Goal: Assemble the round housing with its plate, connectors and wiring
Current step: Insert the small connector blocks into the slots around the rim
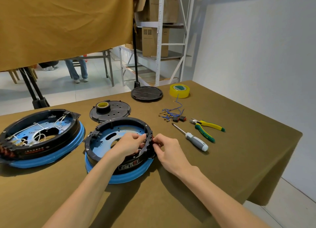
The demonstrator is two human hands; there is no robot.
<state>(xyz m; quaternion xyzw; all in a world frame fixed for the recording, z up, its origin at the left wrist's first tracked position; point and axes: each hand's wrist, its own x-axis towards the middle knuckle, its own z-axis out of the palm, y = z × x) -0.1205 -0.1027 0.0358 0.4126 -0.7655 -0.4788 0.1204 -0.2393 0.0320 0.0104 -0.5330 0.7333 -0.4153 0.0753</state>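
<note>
The round housing (118,150), black ring on a blue base, sits on the table right in front of me. My left hand (127,144) reaches inside it, fingers curled and pinching something small at the inner face of the right wall; I cannot tell exactly what. My right hand (168,150) is outside that same wall, fingertips pinching a small red part (155,140) against the rim. Both hands meet across the wall.

To the left lies a second housing (41,139), full of white wiring. Just behind mine is a black plate (118,110) with a roll of dark tape (102,106) standing on it, and farther back another black round cover (146,93). To the right lie a screwdriver (192,138), yellow-green pliers (206,127), a bundle of blue wires with connectors (171,114) and a yellow tape roll (179,90).

The table (239,159) is draped in olive-brown cloth. A mustard curtain (65,22) hangs behind, beside metal shelving (159,39) holding cardboard boxes (154,41), with a white wall (256,48) to the right.
</note>
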